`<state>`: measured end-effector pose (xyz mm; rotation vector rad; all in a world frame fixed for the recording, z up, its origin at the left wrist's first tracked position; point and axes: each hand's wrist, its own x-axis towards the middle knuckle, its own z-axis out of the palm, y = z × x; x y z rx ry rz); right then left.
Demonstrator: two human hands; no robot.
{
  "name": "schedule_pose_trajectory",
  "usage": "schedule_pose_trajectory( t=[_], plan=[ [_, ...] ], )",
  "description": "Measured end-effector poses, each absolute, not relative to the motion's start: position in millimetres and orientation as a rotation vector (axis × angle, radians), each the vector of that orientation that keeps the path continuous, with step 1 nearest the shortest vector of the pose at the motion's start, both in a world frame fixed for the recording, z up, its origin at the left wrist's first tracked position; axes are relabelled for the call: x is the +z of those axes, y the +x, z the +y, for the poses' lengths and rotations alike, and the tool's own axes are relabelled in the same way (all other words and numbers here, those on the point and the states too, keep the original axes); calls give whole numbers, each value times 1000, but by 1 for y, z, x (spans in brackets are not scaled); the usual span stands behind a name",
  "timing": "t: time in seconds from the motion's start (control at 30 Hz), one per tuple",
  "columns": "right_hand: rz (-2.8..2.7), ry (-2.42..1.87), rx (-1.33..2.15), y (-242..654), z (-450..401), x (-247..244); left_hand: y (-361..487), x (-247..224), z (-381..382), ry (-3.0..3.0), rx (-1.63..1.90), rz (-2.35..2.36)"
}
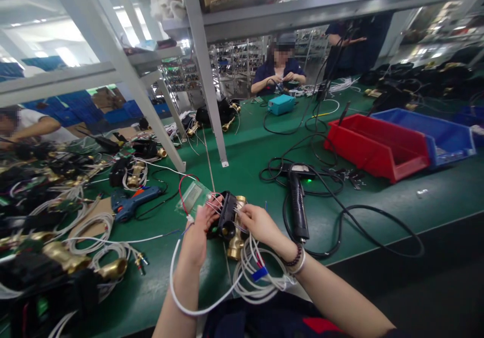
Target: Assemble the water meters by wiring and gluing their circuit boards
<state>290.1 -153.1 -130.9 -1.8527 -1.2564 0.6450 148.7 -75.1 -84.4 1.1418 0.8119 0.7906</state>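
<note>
In front of me a black plastic housing (227, 212) stands tilted on its side against a brass valve body (235, 249). My left hand (206, 217) is at the housing's left side, fingers curled against it among thin wires; part of the grip is hidden. On the other side, my right hand (259, 223) pinches thin white wires (237, 211) where they meet the housing. A clear-covered circuit board with a display (193, 196) lies beyond my left hand, with a red wire looping from it. Coiled white cable (260, 282) with a blue tag (259, 274) hangs below my right hand.
A blue glue gun (138, 202) and piled valve assemblies (71, 252) lie left. To the right are a black-handled tool (298, 207) with looping black cord, a red bin (378, 146) and a blue bin (434, 131). Shelf posts (212, 86) stand ahead; co-workers (280, 70) sit beyond.
</note>
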Motion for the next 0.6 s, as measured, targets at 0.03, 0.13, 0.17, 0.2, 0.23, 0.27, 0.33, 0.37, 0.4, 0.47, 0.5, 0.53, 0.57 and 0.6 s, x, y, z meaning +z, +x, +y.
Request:
schedule_pose_trajectory(
  t=[0.03,0.13,0.17,0.2,0.23,0.27,0.33,0.37,0.4,0.47,0.5,0.53,0.57,0.6],
  plan=[
    [-1256,-1853,649,291,-150,-132,149,-86,-75,1183,783,846],
    [-1289,-1847,650,289,-141,-135,154,-93,-74,1356,725,970],
    [-1302,-1845,643,288,-140,-134,157,-96,-75,1404,701,983],
    [-1316,-1841,633,288,-140,-133,159,-98,-75,1432,688,976],
    [-1332,-1833,620,288,-141,-131,161,-100,-76,1435,695,951],
    [-1350,-1818,606,288,-143,-128,163,-101,-77,1414,713,919],
    [-1392,-1764,583,294,-149,-120,162,-100,-78,1353,757,881],
    [-1408,-1726,572,298,-153,-116,160,-98,-79,1342,778,876],
    [-1413,-1688,559,304,-157,-113,157,-94,-79,1352,796,879],
    [-1371,-1622,518,319,-164,-107,147,-85,-78,1391,825,892],
    [-1321,-1601,492,327,-166,-106,142,-80,-77,1405,835,898],
    [-1259,-1587,469,334,-166,-106,136,-74,-76,1407,845,903],
    [-1191,-1576,456,340,-166,-108,130,-68,-75,1399,853,904],
    [-1130,-1564,461,343,-164,-110,125,-62,-74,1389,862,903]
  ],
)
